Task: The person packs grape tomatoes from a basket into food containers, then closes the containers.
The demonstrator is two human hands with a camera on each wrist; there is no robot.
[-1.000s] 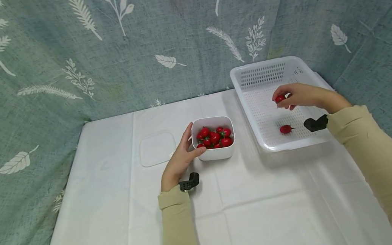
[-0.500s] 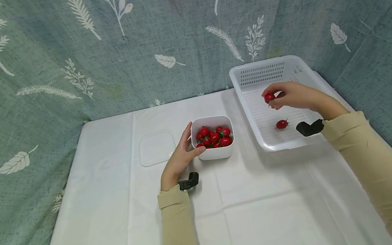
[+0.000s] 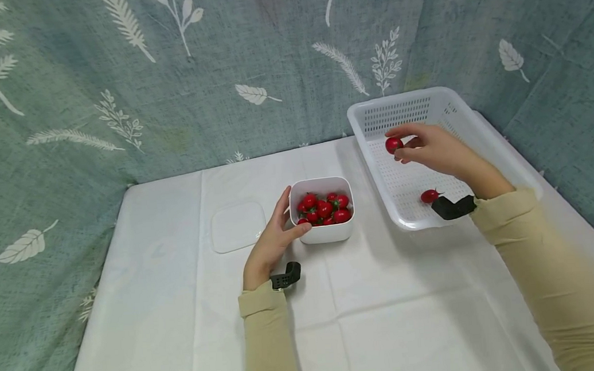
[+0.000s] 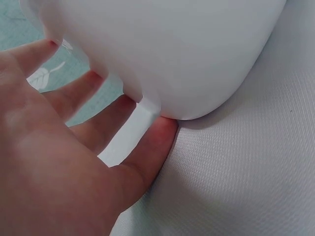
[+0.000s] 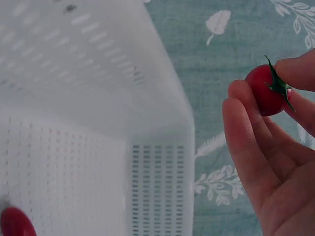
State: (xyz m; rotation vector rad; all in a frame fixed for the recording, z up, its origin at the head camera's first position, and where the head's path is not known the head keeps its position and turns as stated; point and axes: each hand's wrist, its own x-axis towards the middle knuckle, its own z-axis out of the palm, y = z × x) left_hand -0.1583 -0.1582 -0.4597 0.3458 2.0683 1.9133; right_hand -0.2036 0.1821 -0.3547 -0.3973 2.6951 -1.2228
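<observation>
My left hand (image 3: 272, 244) holds a small white box (image 3: 326, 233) at its near-left corner, thumb at the near rim and fingers along the left side. In the left wrist view, the fingertips touch the box's outer wall (image 4: 197, 54). Several red cherry tomatoes (image 3: 324, 209) lie inside the box. My right hand (image 3: 436, 150) pinches one cherry tomato (image 3: 393, 145) above the white basket; its green stem shows in the right wrist view. Another cherry tomato (image 3: 429, 196) lies on the basket floor, near the black wrist camera.
The white perforated basket (image 3: 400, 219) stands at the back right of the white-covered table (image 3: 379, 323). A clear flat lid (image 3: 238, 226) lies left of the box. A green-blue leaf-patterned curtain (image 3: 192, 89) hangs behind the table.
My right hand has carried the pinched cherry tomato leftward over the basket, toward its left side. The loose tomato has shifted slightly in the basket. The left hand and box have stayed put.
</observation>
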